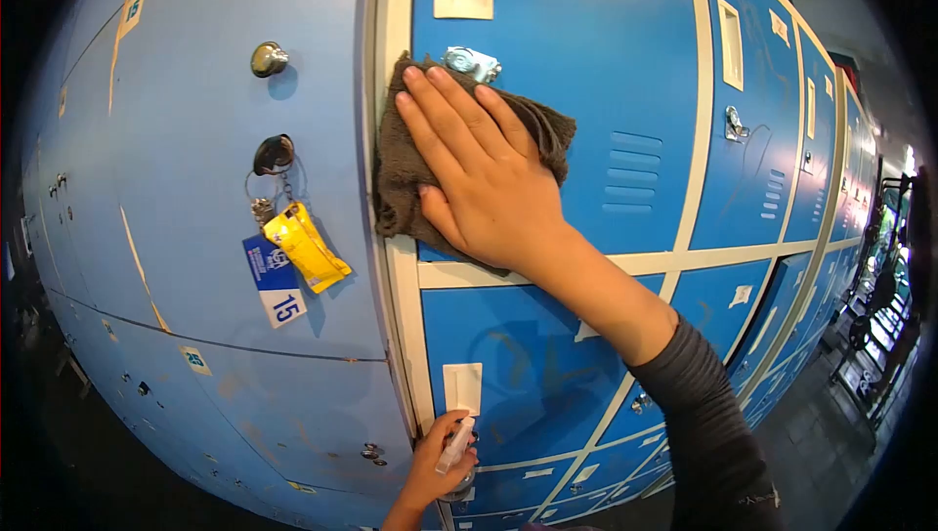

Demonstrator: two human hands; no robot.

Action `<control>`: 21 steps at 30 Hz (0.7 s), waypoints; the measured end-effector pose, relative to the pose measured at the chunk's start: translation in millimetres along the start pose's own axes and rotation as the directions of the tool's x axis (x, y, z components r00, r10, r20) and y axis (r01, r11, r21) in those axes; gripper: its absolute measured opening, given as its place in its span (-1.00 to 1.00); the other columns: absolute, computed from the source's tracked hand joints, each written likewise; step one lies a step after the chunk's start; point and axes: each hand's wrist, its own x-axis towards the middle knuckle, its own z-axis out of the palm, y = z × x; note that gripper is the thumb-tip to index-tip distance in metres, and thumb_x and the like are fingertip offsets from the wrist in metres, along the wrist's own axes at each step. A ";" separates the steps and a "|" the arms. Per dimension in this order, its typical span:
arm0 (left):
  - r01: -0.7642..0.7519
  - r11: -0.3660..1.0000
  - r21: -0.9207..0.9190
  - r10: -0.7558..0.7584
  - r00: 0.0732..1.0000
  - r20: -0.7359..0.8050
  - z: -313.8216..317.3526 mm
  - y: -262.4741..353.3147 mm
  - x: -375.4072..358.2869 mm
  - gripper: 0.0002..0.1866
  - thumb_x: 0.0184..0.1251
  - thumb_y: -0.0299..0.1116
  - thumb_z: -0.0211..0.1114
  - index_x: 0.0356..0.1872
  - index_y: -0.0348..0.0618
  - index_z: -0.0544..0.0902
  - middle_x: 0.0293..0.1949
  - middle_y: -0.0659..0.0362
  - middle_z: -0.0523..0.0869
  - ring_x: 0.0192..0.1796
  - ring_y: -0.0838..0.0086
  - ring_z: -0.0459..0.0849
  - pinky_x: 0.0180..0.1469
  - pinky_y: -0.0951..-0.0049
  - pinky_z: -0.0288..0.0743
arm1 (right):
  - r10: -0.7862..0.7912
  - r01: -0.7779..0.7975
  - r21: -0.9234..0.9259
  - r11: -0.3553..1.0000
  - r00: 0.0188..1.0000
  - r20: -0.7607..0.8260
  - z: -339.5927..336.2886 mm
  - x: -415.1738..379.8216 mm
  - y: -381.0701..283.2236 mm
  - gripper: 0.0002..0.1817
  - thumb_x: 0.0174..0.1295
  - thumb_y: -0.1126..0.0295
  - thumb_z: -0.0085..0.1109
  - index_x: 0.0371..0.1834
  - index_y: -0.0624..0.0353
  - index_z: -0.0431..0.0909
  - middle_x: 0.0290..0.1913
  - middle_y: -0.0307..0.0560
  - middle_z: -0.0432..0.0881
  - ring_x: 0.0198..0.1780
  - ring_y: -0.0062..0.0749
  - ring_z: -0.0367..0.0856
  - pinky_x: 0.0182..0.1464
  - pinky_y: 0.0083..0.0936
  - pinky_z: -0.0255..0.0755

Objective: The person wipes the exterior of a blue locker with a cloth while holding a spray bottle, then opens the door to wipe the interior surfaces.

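My right hand [479, 174] presses flat on a dark brown cloth [396, 184] against a blue locker door [586, 62], just below its metal hasp [471, 63]. The cloth overlaps the white frame strip [391, 3] at the door's left edge. Low in the view, my left hand [435, 467] grips a small clear spray bottle [455, 443] in front of the lower locker [528, 375].
An open locker door [195, 238] stands at the left, with a key in its lock and a yellow and a blue tag [288, 267] marked 15. More blue lockers [782, 140] run off to the right along a dim aisle [840, 414].
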 end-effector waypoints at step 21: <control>-0.049 0.998 0.026 0.050 0.998 -0.047 -0.1 8.4 -78.9 -0.43 0.16 -0.73 0.25 0.22 -0.20 0.35 -0.19 0.08 0.55 -0.19 0.43 0.62 -0.18 0.37 0.63 | 0.415 -0.447 -0.173 0.877 0.889 -0.195 -58.1 -150.9 51.7 -0.39 0.19 0.27 -0.14 0.35 0.21 0.34 0.43 0.03 0.30 0.48 -0.10 0.17 0.45 -0.09 -0.03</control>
